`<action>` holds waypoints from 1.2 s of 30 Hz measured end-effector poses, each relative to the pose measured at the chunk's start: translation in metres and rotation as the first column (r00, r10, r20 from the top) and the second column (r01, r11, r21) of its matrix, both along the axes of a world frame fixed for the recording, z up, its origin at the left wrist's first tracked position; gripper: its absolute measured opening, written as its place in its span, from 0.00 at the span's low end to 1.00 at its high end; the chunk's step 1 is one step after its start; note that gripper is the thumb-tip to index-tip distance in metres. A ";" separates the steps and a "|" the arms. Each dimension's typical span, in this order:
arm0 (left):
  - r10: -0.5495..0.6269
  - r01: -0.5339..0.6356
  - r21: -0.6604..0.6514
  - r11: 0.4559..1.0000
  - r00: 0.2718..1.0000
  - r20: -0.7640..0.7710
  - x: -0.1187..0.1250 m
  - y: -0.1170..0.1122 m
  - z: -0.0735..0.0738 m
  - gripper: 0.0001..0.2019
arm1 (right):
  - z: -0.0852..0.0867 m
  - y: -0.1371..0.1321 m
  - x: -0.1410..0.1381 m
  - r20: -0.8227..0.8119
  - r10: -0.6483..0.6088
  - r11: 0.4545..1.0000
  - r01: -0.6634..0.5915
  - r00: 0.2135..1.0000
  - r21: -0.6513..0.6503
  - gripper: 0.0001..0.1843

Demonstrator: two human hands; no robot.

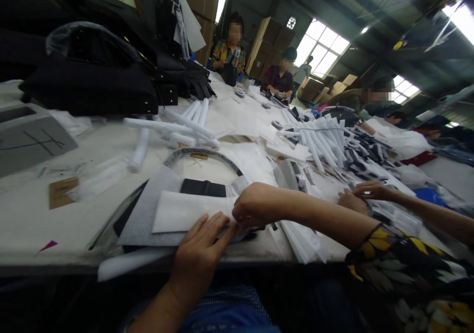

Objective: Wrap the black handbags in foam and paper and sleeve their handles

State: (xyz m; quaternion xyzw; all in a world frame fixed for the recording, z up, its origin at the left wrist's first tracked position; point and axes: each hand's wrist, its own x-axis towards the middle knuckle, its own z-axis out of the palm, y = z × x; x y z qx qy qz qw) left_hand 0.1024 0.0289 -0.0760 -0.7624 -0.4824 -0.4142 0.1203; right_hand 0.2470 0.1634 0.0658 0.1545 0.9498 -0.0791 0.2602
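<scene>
A white foam sheet (185, 212) lies on a grey sheet (144, 214) near the table's front edge. Just behind it is a black piece (203, 187) under clear plastic. My left hand (196, 254) comes up from below and rests flat, fingers stretched, on the white sheet's near right corner. My right hand (255, 204) reaches in from the right on a bare forearm with a flowered sleeve. It is closed in a pinch at the white sheet's right edge, touching my left fingertips. What lies under the pinch is hidden.
Black bags (92, 76) are piled at the back left, beside a grey box (29, 138). White foam rolls (174, 126) and black-and-white parts (344, 145) cover the table's middle. A co-worker's hands (366, 192) work at the right. Several people sit at the far end. White sheets (303, 241) overhang the front edge.
</scene>
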 end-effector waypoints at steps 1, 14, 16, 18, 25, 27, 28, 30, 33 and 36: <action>0.002 -0.002 -0.002 1.000 1.000 0.006 0.000 0.000 0.000 0.18 | -0.002 0.002 -0.004 0.017 0.018 1.000 -0.018 1.000 0.013 0.08; -0.055 0.054 0.010 0.998 0.998 0.041 -0.003 0.001 -0.001 0.17 | -0.003 0.004 -0.042 0.236 0.138 0.975 -0.174 0.962 0.140 0.14; -0.059 0.059 0.011 0.998 0.998 0.018 -0.005 0.000 -0.002 0.18 | -0.006 0.010 -0.041 0.216 0.155 0.970 -0.190 0.964 0.151 0.17; -0.074 0.074 0.017 0.997 0.997 0.001 -0.006 0.000 -0.004 0.19 | -0.009 0.018 -0.039 0.184 0.164 0.966 -0.196 0.969 0.167 0.22; -0.099 0.099 0.008 0.995 0.994 -0.046 -0.008 0.003 -0.009 0.20 | -0.028 0.059 -0.022 0.029 -0.022 0.999 0.020 0.999 0.038 0.30; -0.115 0.116 0.011 0.993 0.989 -0.096 -0.010 0.004 -0.006 0.20 | -0.035 0.074 -0.016 -0.005 -0.156 0.987 0.156 0.988 -0.035 0.29; -0.121 0.123 0.015 0.992 0.986 -0.114 -0.010 0.004 -0.005 0.20 | -0.037 0.081 -0.014 -0.021 -0.220 0.973 0.218 0.975 -0.073 0.28; -0.105 0.110 0.045 0.993 0.990 -0.099 -0.010 0.004 -0.004 0.20 | -0.040 0.092 -0.010 -0.060 -0.326 0.941 0.318 0.943 -0.114 0.23; -0.088 0.094 0.056 0.994 0.991 -0.099 -0.011 0.004 -0.005 0.19 | -0.040 0.095 -0.002 -0.183 -0.424 0.905 0.420 0.887 -0.059 0.17; -0.100 0.108 0.047 0.993 0.985 -0.143 -0.012 0.004 -0.007 0.18 | -0.045 0.075 0.009 -0.306 -0.457 0.885 0.462 0.835 -0.060 0.31</action>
